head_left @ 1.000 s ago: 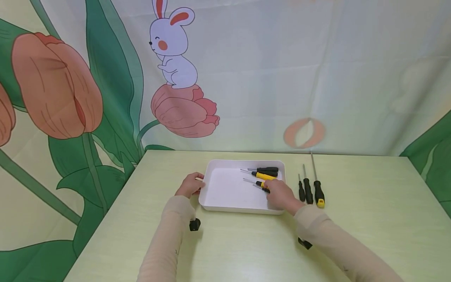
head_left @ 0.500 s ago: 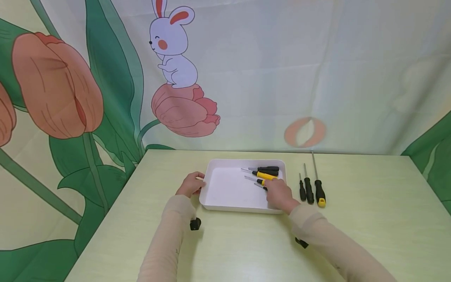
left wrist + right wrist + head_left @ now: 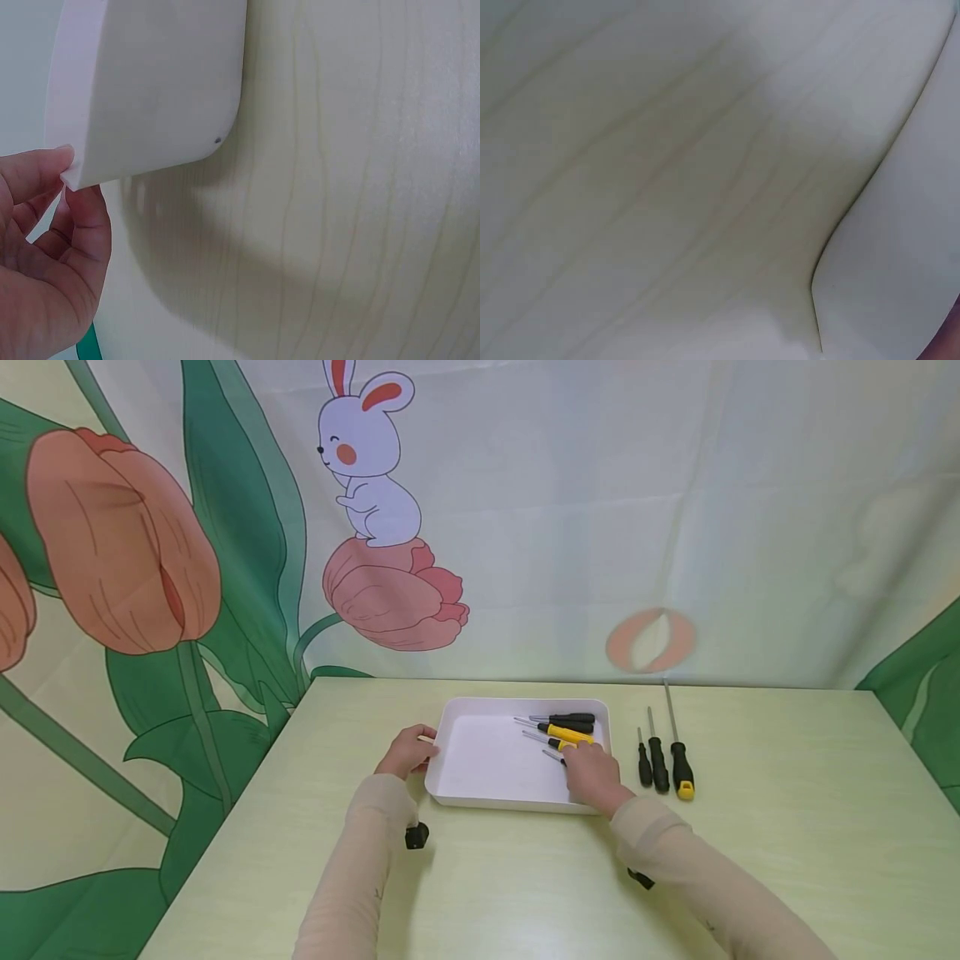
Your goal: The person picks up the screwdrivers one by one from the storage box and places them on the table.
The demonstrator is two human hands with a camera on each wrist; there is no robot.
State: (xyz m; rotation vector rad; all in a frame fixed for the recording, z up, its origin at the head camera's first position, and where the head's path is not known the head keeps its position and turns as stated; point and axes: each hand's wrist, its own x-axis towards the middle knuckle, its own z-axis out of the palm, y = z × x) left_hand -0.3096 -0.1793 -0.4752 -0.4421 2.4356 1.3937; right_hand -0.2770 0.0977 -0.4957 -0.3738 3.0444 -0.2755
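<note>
The left hand [image 3: 406,752] pinches the left rim of the white tray [image 3: 487,772] on the table [image 3: 787,827]. The right hand [image 3: 592,774] curls over a screwdriver [image 3: 556,757] inside the tray's right side; actual grip cannot be confirmed.

The right hand [image 3: 592,775] has edged slightly toward the person, inside the white tray [image 3: 480,797], over the screwdrivers [image 3: 558,732]

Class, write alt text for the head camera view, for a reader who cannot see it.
A person's right hand rests on screwdrivers inside a white tray on a pale green table, while the left hand holds the tray's left rim. Three more screwdrivers lie on the table right of the tray, before a rabbit-and-tulip backdrop.
</note>
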